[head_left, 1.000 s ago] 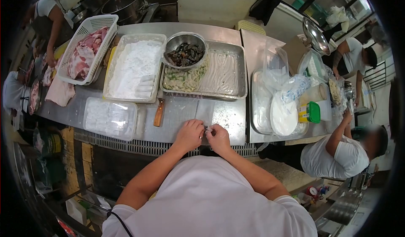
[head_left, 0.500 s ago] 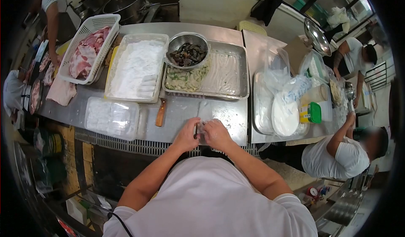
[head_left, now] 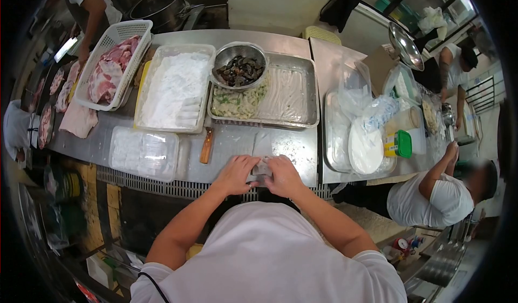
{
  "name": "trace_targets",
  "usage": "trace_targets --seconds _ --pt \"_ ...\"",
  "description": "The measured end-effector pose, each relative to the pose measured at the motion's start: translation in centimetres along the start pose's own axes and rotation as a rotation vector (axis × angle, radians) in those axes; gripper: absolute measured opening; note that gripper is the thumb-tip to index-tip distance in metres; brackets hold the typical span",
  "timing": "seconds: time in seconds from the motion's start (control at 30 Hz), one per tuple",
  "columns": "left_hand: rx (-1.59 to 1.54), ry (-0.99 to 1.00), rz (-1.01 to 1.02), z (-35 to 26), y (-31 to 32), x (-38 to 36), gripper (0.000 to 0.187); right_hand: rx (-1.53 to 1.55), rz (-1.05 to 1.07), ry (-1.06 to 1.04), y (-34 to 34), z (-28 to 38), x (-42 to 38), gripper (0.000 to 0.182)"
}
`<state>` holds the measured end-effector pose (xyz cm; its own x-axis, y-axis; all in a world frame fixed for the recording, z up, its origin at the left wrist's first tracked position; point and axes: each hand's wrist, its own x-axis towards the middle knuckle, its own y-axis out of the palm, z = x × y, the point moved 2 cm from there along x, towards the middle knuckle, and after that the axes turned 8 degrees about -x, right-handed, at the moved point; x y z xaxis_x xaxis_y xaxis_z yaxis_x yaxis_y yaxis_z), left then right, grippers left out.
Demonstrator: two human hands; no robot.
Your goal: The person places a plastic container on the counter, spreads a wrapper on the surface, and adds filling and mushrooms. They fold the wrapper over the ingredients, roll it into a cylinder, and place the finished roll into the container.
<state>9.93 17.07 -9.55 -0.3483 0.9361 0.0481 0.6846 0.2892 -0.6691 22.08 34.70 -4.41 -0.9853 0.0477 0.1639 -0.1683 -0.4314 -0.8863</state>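
Note:
At the steel table's front edge, my left hand point(head_left: 236, 173) and my right hand point(head_left: 285, 176) close from both sides on a small wrapped roll point(head_left: 261, 167) in a thin whitish wrapper. Fingers cover most of it. Just beyond my hands, a pale thin sheet point(head_left: 263, 141) lies on the steel. A knife with a wooden handle point(head_left: 206, 146) rests to the left of my left hand. Farther back, a metal tray point(head_left: 291, 120) holds pale green-flecked filling at its left and pale sheets at its right. A steel bowl point(head_left: 240, 82) of dark pieces sits over the filling.
A tub of white powder point(head_left: 171, 87) with several rolls stands left, behind a lidded clear container point(head_left: 143, 153). Raw meat point(head_left: 111, 73) fills a white basket point(head_left: 141, 36). Right are a white plate point(head_left: 365, 149) and a green-lidded tub point(head_left: 402, 143). Several people work around.
My hands have turned over the small roll, with their backs now more upward and fingers around its far side. At the far left, a person by the meat has shifted right.

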Motion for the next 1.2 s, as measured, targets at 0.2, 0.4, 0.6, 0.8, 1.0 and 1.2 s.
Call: trace_targets --seconds 0.2,0.4,0.6,0.8,1.0,1.2 --pt "0.099 0.126 0.016 -0.3 1.7 -2.1 0.084 -0.143 0.185 -0.03 1.7 -1.3 -3.8 0.063" --pt "0.089 0.216 -0.173 -0.4 3.4 -2.7 0.051 -0.174 0.054 -0.108 4.6 -2.3 -6.1 0.047" --pt "0.011 0.2 -0.299 -0.3 3.6 -1.7 0.024 -0.129 -0.089 -0.055 4.5 -2.1 -5.1 0.024" --pt "-0.014 -0.024 -0.346 -0.6 3.4 0.5 0.011 -0.125 -0.146 0.108 3.5 -1.3 -2.4 0.018" --pt "-0.044 -0.077 -0.386 -0.1 3.5 1.1 0.007 -0.162 -0.063 -0.037 2.9 -0.4 -2.5 0.026" --pt "0.024 0.115 -0.305 -1.6 1.0 0.4 0.028 -0.199 0.002 -0.088 4.0 -2.0 -1.8 0.027"
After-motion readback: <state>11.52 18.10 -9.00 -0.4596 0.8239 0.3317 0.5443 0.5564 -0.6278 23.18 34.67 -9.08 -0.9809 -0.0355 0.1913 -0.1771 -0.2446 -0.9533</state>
